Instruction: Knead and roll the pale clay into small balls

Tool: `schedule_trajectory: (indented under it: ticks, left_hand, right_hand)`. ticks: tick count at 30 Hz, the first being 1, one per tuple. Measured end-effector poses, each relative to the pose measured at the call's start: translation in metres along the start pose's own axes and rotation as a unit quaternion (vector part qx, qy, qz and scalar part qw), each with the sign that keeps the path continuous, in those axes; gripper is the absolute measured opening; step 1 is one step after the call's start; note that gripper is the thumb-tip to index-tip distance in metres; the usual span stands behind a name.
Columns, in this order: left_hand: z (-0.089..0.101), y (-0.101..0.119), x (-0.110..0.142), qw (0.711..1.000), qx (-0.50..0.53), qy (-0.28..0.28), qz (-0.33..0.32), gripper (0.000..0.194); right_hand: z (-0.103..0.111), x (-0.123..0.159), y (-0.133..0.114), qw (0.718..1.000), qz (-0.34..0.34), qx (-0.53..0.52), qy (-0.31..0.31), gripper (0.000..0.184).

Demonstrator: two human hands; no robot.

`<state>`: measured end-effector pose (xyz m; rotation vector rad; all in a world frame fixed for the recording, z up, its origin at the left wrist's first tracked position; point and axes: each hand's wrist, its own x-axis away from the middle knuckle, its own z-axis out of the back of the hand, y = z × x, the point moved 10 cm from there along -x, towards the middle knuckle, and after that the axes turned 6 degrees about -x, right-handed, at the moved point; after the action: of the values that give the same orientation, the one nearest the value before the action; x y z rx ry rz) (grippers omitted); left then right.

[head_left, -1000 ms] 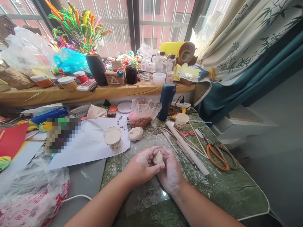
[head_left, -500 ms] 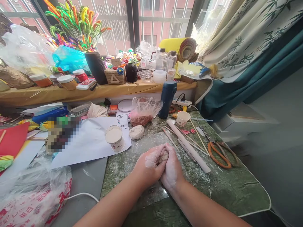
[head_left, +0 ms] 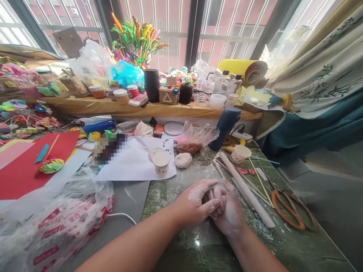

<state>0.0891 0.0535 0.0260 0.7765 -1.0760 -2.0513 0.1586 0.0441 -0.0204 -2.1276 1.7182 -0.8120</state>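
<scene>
My left hand [head_left: 195,202] and my right hand [head_left: 230,213], both dusted with flour, are pressed together just above the green table [head_left: 286,245]. Their fingers are curled round each other. The small pale dough piece between the palms is almost fully hidden. A second dough lump [head_left: 183,159] lies on the table beyond my hands, and next to it a paper cup of flour [head_left: 161,163] stands on a white sheet [head_left: 133,160]. A white rolling pin [head_left: 246,189] lies just right of my right hand.
Orange-handled scissors [head_left: 287,211] and thin sticks lie at the right. A plastic bag with pink material [head_left: 195,136], a blue bottle [head_left: 225,122] and a small paper cup [head_left: 240,153] stand further back. A printed plastic bag [head_left: 56,223] and red paper [head_left: 22,170] fill the left.
The view has swung left and down. My hands have closed tighter over the dough piece, which showed between the fingers before and is now covered.
</scene>
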Motion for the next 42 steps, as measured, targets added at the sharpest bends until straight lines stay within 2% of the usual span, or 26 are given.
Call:
schedule_trajectory:
  ticks: [3, 5, 7, 9, 11, 14, 17, 19, 21, 23, 26, 27, 29, 31, 32, 33, 34, 36, 40, 42]
  left_hand:
    - [0.0, 0.004, 0.002, 1.0, 0.001, -0.017, -0.007, 0.057]
    - [0.001, 0.004, 0.003, 1.0, -0.005, -0.014, 0.003, 0.054]
    - [0.008, 0.0, 0.003, 0.999, -0.016, 0.03, 0.029, 0.049]
    - [0.018, -0.006, 0.004, 0.994, -0.018, 0.089, 0.054, 0.043]
    - [0.025, -0.009, 0.003, 0.99, -0.011, 0.127, 0.055, 0.041]
    - [0.034, -0.015, -0.001, 0.984, 0.012, 0.169, 0.05, 0.038]
    - [0.041, -0.036, -0.005, 0.971, 0.085, 0.191, 0.116, 0.026]
    - [0.04, -0.052, -0.008, 0.957, 0.138, 0.184, 0.177, 0.023]
    - [0.04, -0.063, -0.007, 0.937, 0.191, 0.18, 0.231, 0.026]
    - [0.038, -0.069, -0.006, 0.916, 0.245, 0.175, 0.265, 0.036]
    - [0.036, -0.07, -0.006, 0.898, 0.297, 0.168, 0.279, 0.049]
    - [0.038, -0.07, -0.005, 0.894, 0.306, 0.174, 0.278, 0.052]
    - [0.042, -0.07, -0.005, 0.885, 0.326, 0.193, 0.27, 0.053]
    - [0.046, -0.071, -0.006, 0.878, 0.342, 0.208, 0.263, 0.053]
    - [0.047, -0.073, -0.007, 0.876, 0.346, 0.21, 0.262, 0.053]
    - [0.048, -0.075, -0.008, 0.876, 0.346, 0.21, 0.264, 0.053]
    - [0.048, -0.078, -0.008, 0.874, 0.345, 0.207, 0.271, 0.053]
    - [0.047, -0.086, -0.007, 0.868, 0.347, 0.199, 0.294, 0.054]
    - [0.046, -0.094, -0.003, 0.854, 0.364, 0.194, 0.317, 0.056]
    - [0.047, -0.093, -0.002, 0.844, 0.386, 0.202, 0.312, 0.055]
  right_hand:
    - [-0.002, 0.002, 0.01, 1.0, -0.007, 0.017, -0.018, 0.064]
    - [0.003, 0.0, 0.01, 1.0, 0.006, 0.019, 0.005, 0.063]
    - [0.01, -0.001, 0.001, 0.998, 0.045, 0.019, 0.05, 0.059]
    - [0.009, 0.001, -0.007, 0.994, 0.068, 0.03, 0.08, 0.048]
    - [-0.004, 0.003, -0.006, 0.996, 0.037, 0.055, 0.067, 0.04]
    - [-0.034, 0.012, 0.004, 0.996, -0.039, 0.084, -0.012, 0.058]
    - [-0.046, 0.016, 0.009, 0.99, -0.06, 0.116, -0.056, 0.066]
    - [-0.038, 0.012, 0.005, 0.984, -0.056, 0.165, -0.046, 0.067]
    - [-0.024, 0.003, -0.013, 0.967, -0.021, 0.251, -0.028, 0.067]
    - [-0.013, -0.005, -0.046, 0.928, 0.047, 0.368, -0.011, 0.065]
    - [0.004, -0.01, -0.104, 0.826, 0.131, 0.546, 0.043, 0.055]
    - [0.011, -0.011, -0.118, 0.779, 0.136, 0.609, 0.069, 0.05]
    - [0.024, -0.011, -0.136, 0.661, 0.127, 0.731, 0.11, 0.039]
    - [0.032, -0.013, -0.137, 0.541, 0.108, 0.825, 0.12, 0.029]
    - [0.035, -0.015, -0.133, 0.493, 0.102, 0.856, 0.115, 0.026]
    - [0.036, -0.016, -0.127, 0.459, 0.097, 0.876, 0.108, 0.024]
    - [0.037, -0.019, -0.12, 0.436, 0.095, 0.889, 0.101, 0.022]
    - [0.038, -0.024, -0.106, 0.409, 0.091, 0.904, 0.087, 0.02]
    - [0.041, -0.033, -0.094, 0.386, 0.081, 0.915, 0.084, 0.022]
    - [0.045, -0.035, -0.095, 0.385, 0.085, 0.914, 0.091, 0.025]
